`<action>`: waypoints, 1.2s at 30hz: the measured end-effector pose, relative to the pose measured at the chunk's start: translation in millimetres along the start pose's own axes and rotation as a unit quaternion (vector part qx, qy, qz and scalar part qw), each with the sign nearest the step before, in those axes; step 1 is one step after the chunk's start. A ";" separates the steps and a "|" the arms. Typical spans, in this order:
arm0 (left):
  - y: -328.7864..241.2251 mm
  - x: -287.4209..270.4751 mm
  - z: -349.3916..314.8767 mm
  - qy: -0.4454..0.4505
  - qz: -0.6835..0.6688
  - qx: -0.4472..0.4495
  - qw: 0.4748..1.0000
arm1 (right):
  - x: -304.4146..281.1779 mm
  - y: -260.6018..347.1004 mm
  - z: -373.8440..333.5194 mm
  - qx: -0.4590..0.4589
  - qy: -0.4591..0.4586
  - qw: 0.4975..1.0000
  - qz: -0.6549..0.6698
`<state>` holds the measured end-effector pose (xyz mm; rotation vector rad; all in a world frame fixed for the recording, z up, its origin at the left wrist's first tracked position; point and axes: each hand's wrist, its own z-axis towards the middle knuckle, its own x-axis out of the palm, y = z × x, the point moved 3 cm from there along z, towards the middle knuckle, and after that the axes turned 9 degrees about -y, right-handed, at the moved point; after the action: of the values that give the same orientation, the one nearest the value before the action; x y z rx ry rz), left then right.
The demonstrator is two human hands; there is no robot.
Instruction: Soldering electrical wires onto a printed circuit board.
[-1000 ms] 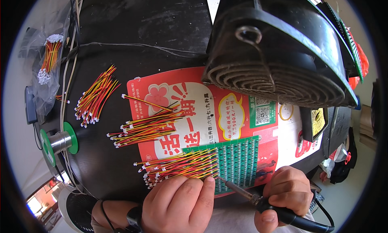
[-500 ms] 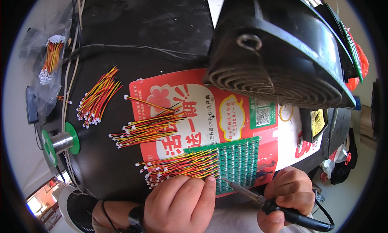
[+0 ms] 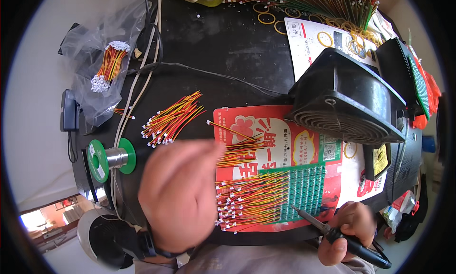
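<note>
My right hand (image 3: 351, 229) is wrapped round the black handle of a soldering iron (image 3: 354, 250). Its thin tip rests at or just above a green circuit board panel (image 3: 306, 188). Rows of red, yellow and black wires (image 3: 259, 200) with white connectors run from the panel's left part. My left hand (image 3: 178, 198) is smeared by motion left of the panel, its fingers toward a second pile of wires (image 3: 237, 156) and hiding part of it. Whether those fingers hold anything does not show. Both wire groups and the panel lie on a red printed sheet (image 3: 223, 119).
A black fan (image 3: 349, 96) stands behind the panel, a yellow sponge in a holder (image 3: 380, 157) beside it. Left are a solder spool (image 3: 116, 157), a loose wire bundle (image 3: 173, 117) and a bag of wires (image 3: 111, 67). Rubber bands (image 3: 267, 18) and more wired boards (image 3: 327, 3) lie far back.
My left hand has lifted off the panel's wires and moved left and up toward the other pile. The view has shifted, showing more of the table's back. The iron stays in my right hand.
</note>
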<state>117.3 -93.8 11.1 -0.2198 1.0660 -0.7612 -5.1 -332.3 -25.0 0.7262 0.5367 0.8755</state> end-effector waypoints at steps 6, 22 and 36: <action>30.2 22.0 23.1 -0.005 0.025 0.081 0.996 | -2.2 8.1 4.1 0.015 0.008 1.000 -0.010; -10.2 -11.6 -9.0 0.036 -0.192 -0.128 0.972 | -1.7 5.8 11.3 0.000 -0.014 1.000 -0.010; -38.9 12.6 -35.2 0.146 -0.262 -0.023 0.954 | -1.3 3.7 11.3 0.005 0.021 1.000 -0.013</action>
<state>72.9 -123.8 4.8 -0.4510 1.3263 -1.2773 0.1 -335.6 -14.8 0.7102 0.5872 0.8655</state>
